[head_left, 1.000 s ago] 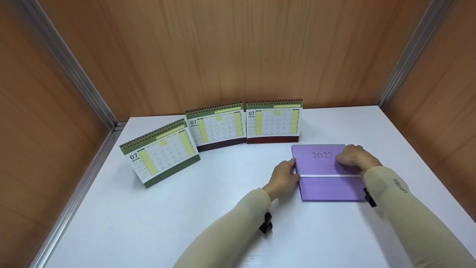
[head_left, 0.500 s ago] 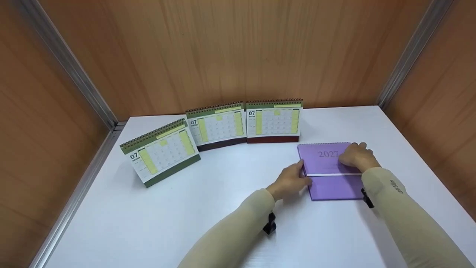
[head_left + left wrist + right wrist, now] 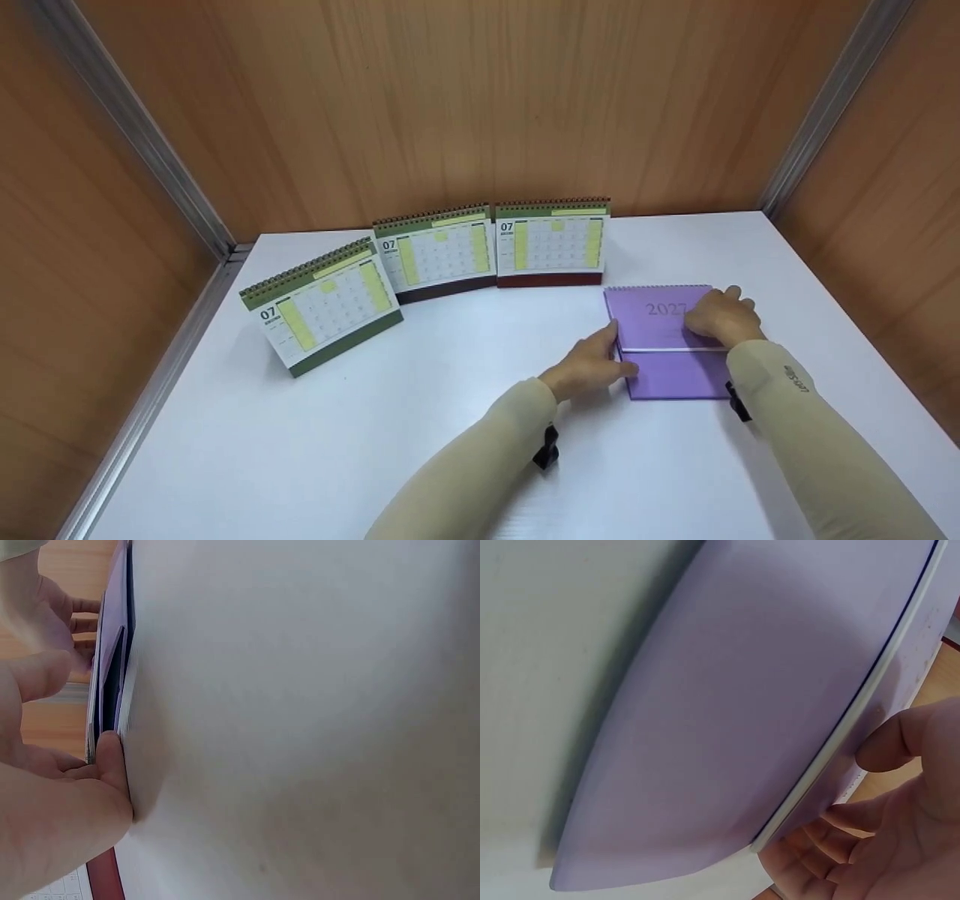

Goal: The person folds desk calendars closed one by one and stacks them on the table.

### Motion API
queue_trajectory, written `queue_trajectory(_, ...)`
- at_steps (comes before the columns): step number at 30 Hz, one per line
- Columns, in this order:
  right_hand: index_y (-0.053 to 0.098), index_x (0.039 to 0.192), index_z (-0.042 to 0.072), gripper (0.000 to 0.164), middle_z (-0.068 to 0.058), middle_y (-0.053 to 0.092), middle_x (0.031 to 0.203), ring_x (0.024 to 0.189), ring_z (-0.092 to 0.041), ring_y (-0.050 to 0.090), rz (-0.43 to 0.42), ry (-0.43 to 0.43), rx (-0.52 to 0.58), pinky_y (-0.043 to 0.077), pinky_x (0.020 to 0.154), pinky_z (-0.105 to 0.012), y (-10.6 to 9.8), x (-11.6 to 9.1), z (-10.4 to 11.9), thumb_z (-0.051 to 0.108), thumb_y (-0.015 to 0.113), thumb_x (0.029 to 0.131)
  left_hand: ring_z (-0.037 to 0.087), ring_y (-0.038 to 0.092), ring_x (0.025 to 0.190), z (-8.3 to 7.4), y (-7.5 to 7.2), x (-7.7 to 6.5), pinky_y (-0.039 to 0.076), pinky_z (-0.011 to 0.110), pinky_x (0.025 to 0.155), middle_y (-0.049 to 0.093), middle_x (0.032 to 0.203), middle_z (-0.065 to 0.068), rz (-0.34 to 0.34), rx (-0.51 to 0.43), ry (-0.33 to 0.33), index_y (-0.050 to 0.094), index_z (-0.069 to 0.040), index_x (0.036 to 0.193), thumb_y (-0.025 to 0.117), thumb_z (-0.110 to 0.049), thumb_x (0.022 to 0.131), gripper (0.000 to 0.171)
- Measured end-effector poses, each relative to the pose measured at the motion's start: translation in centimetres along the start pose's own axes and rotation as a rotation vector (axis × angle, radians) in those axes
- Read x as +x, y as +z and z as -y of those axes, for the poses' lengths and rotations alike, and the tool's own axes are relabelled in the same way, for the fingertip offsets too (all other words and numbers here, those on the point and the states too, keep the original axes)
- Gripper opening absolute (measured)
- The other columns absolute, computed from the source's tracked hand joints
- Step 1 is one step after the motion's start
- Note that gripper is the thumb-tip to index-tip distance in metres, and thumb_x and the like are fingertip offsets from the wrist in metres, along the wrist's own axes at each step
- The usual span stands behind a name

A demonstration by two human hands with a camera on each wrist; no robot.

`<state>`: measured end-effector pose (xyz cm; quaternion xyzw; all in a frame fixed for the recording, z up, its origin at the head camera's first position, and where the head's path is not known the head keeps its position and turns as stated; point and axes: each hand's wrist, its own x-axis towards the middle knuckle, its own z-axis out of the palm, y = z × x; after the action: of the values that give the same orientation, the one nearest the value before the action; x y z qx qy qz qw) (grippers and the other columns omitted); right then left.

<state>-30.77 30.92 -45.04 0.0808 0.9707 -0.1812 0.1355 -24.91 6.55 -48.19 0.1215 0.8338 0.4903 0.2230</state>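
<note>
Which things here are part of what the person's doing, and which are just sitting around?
In the job:
purple calendar marked 2027
left grip, at its left edge
right grip, at its right side

Apparently just standing by, untouched:
green-based calendar
dark-based calendar
red-based calendar

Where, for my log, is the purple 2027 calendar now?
The purple calendar is right of centre in the head view, left hand at its left edge, right hand at its right, front-right of the red-based calendar.

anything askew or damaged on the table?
No damage visible. Oddest: the purple calendar shows its 2027 cover, while the green-based, dark-based and red-based ones show 07. The green-based one sits more slanted than the other two.
</note>
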Motion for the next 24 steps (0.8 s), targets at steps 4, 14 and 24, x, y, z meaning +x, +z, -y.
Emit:
queue_trajectory(4, 0.039, 0.133, -0.031, 0.066, -0.037, 0.035, 0.113, 0.109, -0.054, 0.038, -0.013, 0.005, -0.031, 0.047, 0.091, -0.064, 0.4, 0.0, 0.3, 0.018, 0.053, 0.090, 0.013, 0.023, 0.161, 0.1, -0.1, 0.0, 0.020, 0.034, 0.130, 0.027, 0.175, -0.004, 0.013, 0.006, 0.001, 0.018, -0.016, 0.172, 0.072, -0.032, 0.099, 0.092)
queue_trajectory(14, 0.011, 0.151, -0.030, 0.081, -0.050, 0.032, 0.129, 0.121, -0.062, 0.036, 0.017, -0.007, -0.064, 0.041, 0.100, -0.072, 0.8, 0.0, 1.3, 0.022, 0.042, 0.097, 0.014, 0.020, 0.162, 0.2, -0.2, 0.1, 0.016, 0.033, 0.131, 0.023, 0.176, -0.004, 0.029, 0.054, 0.035, 0.016, -0.015, 0.172, 0.070, -0.032, 0.100, 0.091)
queue_trajectory(24, 0.019, 0.153, -0.026, 0.079, -0.052, 0.032, 0.139, 0.126, -0.065, 0.035, -0.038, -0.075, -0.093, 0.034, 0.105, -0.077, 0.0, -0.4, 2.4, 0.023, 0.043, 0.097, 0.012, 0.017, 0.162, 0.8, -1.0, 0.1, 0.014, 0.036, 0.132, 0.019, 0.177, -0.006, 0.091, -0.029, 0.072, 0.012, -0.017, 0.172, 0.072, -0.031, 0.097, 0.097)
